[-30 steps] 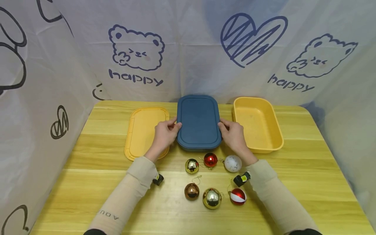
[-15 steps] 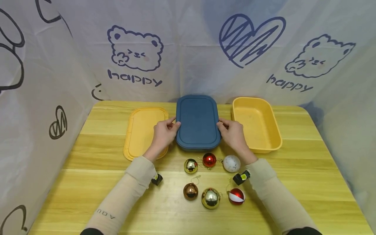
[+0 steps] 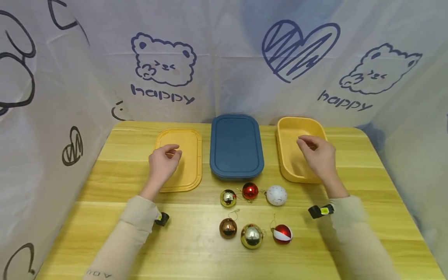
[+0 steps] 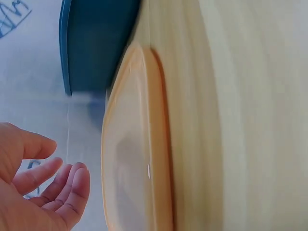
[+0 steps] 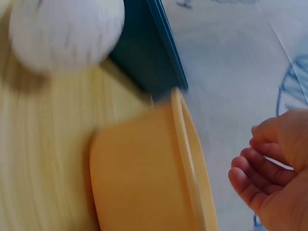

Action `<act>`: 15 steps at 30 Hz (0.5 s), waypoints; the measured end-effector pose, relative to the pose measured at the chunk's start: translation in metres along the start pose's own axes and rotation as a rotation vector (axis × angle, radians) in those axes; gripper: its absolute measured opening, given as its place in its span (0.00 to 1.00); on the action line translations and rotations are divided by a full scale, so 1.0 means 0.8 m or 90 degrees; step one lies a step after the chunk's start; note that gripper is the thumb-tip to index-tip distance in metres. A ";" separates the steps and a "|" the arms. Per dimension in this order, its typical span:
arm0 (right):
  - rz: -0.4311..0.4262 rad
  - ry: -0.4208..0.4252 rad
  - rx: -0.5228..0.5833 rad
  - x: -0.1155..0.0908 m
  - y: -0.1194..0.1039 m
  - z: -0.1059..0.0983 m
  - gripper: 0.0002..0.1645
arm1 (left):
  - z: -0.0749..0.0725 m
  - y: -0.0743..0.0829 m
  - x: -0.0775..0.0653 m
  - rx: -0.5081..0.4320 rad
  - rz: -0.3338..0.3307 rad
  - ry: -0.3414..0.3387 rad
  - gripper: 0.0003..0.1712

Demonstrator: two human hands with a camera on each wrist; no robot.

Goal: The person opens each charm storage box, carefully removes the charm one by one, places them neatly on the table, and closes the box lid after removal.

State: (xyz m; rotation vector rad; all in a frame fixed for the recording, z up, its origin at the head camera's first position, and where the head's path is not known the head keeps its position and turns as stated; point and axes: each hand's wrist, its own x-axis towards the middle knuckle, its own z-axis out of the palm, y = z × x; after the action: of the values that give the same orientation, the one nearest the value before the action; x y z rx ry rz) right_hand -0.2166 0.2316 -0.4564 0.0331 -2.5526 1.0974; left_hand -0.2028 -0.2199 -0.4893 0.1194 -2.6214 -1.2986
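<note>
Six baubles sit nearest on the worktop (image 3: 105, 217): a bronze bauble (image 3: 228, 228), a large gold bauble (image 3: 252, 236) and a red-and-white bauble (image 3: 282, 234) in front, with a small gold bauble (image 3: 228, 198), a red bauble (image 3: 250, 191) and a white speckled bauble (image 3: 277, 195) behind. Beyond them the left hand (image 3: 162, 163) hovers over the yellow lid (image 3: 189, 167), fingers loosely curled and empty. The right hand (image 3: 316, 155) hangs over the yellow tub (image 3: 290, 171), likewise empty. Between them lies the blue lidded box (image 3: 236, 146), untouched. A careless sleeve could set the round baubles rolling.
</note>
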 end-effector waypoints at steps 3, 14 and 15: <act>-0.001 0.031 -0.006 -0.001 0.020 -0.023 0.19 | -0.016 -0.012 -0.003 0.009 -0.008 0.023 0.17; 0.058 0.028 -0.050 -0.018 0.088 -0.067 0.23 | -0.074 -0.050 -0.024 0.069 -0.042 0.075 0.17; 0.066 0.024 -0.051 -0.020 0.093 -0.068 0.24 | -0.079 -0.052 -0.025 0.074 -0.051 0.072 0.18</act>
State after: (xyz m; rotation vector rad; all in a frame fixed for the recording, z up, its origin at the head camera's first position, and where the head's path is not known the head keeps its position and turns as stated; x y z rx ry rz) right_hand -0.1964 0.3201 -0.4788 -0.1411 -2.5863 1.0217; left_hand -0.1703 -0.2908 -0.4884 0.3097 -2.6177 -1.1279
